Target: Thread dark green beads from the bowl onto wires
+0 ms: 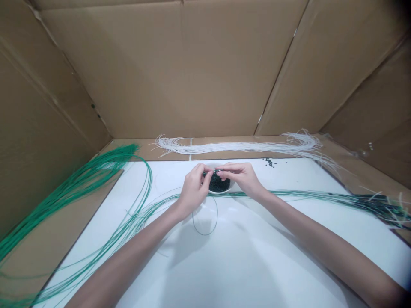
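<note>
A white bowl (233, 186) filled with tiny dark bead-like pieces (219, 183) stands between my two hands. Over its left rim, my left hand (195, 185) is closed in a pinch at a thin green strand (205, 234), which loops down below the hand onto the white surface. My right hand (241, 176) is over the right side of the bowl with thumb and fingers pressed together. A small dark bit shows at its fingertips, too small to name. The fingertips of both hands nearly meet above the bowl.
Long green strands (80, 188) lie at left; more green strands (308, 194) run behind my wrists to a dark-ended bundle (379, 207) at right. White strands (237, 147) lie along the back. Loose dark pieces (269, 162) sit behind my right hand. Cardboard walls (180, 68) enclose the white tabletop (218, 265).
</note>
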A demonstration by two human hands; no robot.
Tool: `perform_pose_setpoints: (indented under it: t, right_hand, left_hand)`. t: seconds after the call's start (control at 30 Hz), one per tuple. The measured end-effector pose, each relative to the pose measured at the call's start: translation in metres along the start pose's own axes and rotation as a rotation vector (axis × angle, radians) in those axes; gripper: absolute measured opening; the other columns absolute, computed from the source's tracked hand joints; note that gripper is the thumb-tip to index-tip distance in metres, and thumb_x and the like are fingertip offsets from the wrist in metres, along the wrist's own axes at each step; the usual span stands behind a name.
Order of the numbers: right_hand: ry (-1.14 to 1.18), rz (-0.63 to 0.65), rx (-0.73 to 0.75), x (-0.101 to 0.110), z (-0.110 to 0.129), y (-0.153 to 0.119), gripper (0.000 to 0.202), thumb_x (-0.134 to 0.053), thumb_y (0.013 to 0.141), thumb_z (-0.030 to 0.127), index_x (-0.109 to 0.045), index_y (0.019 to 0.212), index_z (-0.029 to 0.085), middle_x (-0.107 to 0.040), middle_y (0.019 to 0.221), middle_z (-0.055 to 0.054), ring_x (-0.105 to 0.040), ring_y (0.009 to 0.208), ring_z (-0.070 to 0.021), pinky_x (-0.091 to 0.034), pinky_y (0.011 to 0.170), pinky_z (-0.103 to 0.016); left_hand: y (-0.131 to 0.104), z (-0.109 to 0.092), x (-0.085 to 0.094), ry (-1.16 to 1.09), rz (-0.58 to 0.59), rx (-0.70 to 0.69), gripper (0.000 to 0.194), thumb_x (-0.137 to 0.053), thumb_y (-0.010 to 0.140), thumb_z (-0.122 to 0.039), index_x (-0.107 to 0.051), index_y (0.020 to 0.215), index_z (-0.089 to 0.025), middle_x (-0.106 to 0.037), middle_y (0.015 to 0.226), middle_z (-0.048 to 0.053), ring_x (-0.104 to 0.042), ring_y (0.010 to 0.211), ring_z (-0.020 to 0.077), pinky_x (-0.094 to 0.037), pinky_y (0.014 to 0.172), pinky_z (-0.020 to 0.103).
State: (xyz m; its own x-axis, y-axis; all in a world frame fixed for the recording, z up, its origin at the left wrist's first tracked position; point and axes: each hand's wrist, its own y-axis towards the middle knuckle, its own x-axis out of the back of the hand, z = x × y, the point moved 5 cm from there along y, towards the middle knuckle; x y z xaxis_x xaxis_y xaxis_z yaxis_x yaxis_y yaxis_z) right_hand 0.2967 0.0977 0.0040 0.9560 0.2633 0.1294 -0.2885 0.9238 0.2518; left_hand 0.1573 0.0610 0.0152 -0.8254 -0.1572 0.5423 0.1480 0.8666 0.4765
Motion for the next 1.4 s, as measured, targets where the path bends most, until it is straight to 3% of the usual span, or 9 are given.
perform_pose_setpoints:
  t: [0.13,0.27,0.43,0.6,0.77,1.03,1.4]
  right_hand:
    - [-0.065,-0.009,0.042,0.001,0.002,-0.001,0.022,-0.068,0.062,0.029,-0.071,0.079,0.016,-0.064,0.069,-0.004,-0.055,0.057,-0.0109,-0.046,0.054,-0.024]
    - [-0.281,-0.018,0.157,0.001,0.009,-0.004,0.015,-0.064,0.068,0.025,-0.071,0.079,0.018,-0.066,0.073,-0.004,-0.059,0.065,-0.0128,-0.047,0.061,-0.024]
    - [-0.564,-0.023,0.287,-0.003,0.014,-0.006,0.013,-0.06,0.072,0.019,-0.071,0.079,0.02,-0.067,0.073,-0.003,-0.06,0.064,-0.0124,-0.047,0.062,-0.023]
    - [-0.752,0.01,0.315,-0.006,0.01,-0.005,0.015,-0.061,0.071,0.013,-0.071,0.08,0.018,-0.067,0.074,-0.003,-0.06,0.064,-0.0122,-0.047,0.064,-0.022]
    - [-0.852,0.044,0.298,-0.008,0.007,-0.003,0.015,-0.061,0.071,0.012,-0.071,0.08,0.018,-0.067,0.073,-0.002,-0.06,0.063,-0.0118,-0.047,0.064,-0.021]
    - [-0.871,0.078,0.231,-0.008,0.003,-0.004,0.018,-0.058,0.071,0.01,-0.071,0.079,0.019,-0.068,0.076,-0.002,-0.061,0.065,-0.0123,-0.047,0.066,-0.021]
    - [-0.921,0.1,0.242,-0.01,-0.003,-0.005,0.02,-0.053,0.074,0.011,-0.071,0.079,0.02,-0.066,0.075,-0.003,-0.06,0.065,-0.013,-0.046,0.065,-0.023]
  left_hand:
    - [0.0,-0.002,0.0,0.111,0.006,-0.106,0.013,-0.039,0.085,-0.021,-0.05,0.08,-0.017,-0.056,0.078,0.002,-0.049,0.065,0.0097,-0.039,0.061,0.02]
    - [0.0,-0.004,-0.001,0.311,0.043,-0.191,0.014,-0.036,0.086,-0.019,-0.049,0.082,-0.017,-0.055,0.08,0.002,-0.052,0.07,0.011,-0.04,0.064,0.021]
    - [-0.002,-0.007,-0.005,0.627,0.112,-0.237,0.018,-0.031,0.087,-0.018,-0.049,0.083,-0.018,-0.055,0.079,0.002,-0.052,0.068,0.0115,-0.035,0.052,0.021]
    - [-0.006,-0.008,-0.01,0.806,0.158,-0.309,0.015,-0.034,0.084,-0.013,-0.049,0.083,-0.018,-0.054,0.078,0.002,-0.052,0.072,0.0123,-0.026,0.043,0.023]
    - [-0.009,-0.009,-0.013,0.895,0.14,-0.403,0.015,-0.037,0.078,-0.006,-0.046,0.077,-0.018,-0.051,0.072,0.001,-0.051,0.068,0.0127,-0.023,0.04,0.025]
    - [-0.013,-0.016,-0.015,0.934,0.066,-0.617,0.019,-0.033,0.081,-0.005,-0.046,0.072,-0.016,-0.048,0.065,0.001,-0.046,0.059,0.0117,-0.019,0.039,0.025]
    - [-0.014,-0.013,-0.017,0.928,0.097,-0.61,0.021,-0.031,0.083,-0.006,-0.048,0.074,-0.016,-0.049,0.066,0.003,-0.047,0.061,0.0135,-0.019,0.04,0.025]
